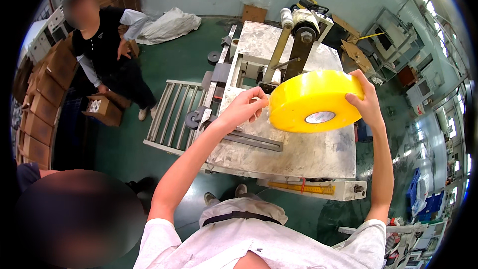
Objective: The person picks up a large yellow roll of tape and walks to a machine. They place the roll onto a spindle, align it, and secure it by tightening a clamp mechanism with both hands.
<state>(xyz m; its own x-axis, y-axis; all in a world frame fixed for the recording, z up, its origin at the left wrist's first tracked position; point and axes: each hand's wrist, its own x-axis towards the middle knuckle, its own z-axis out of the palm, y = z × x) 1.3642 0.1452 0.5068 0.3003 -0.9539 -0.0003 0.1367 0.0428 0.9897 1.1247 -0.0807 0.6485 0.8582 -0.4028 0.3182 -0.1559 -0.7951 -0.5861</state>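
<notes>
A large roll of yellow packing tape [314, 92] is raised over the machine's top, its flat side with the cardboard core turned partly toward me. My right hand [367, 100] grips its right edge, thumb on the near face and fingers behind the rim. At the roll's left edge is my left hand [245, 107], its fingers curled in a pinch. Whatever lies between those fingertips is too small to make out. Beneath both hands stands a worn, pale carton-sealing machine [313, 157]. Its tape head arm [298, 52] rises just behind the roll.
Left of the machine runs a roller conveyor [172, 114]. A slotted metal bar [254, 140] lies across the machine top. A person in a dark vest [107, 45] stands beside an open carton [103, 109]; another person's head [79, 219] is close at lower left. Stacked cartons [42, 114] line the left.
</notes>
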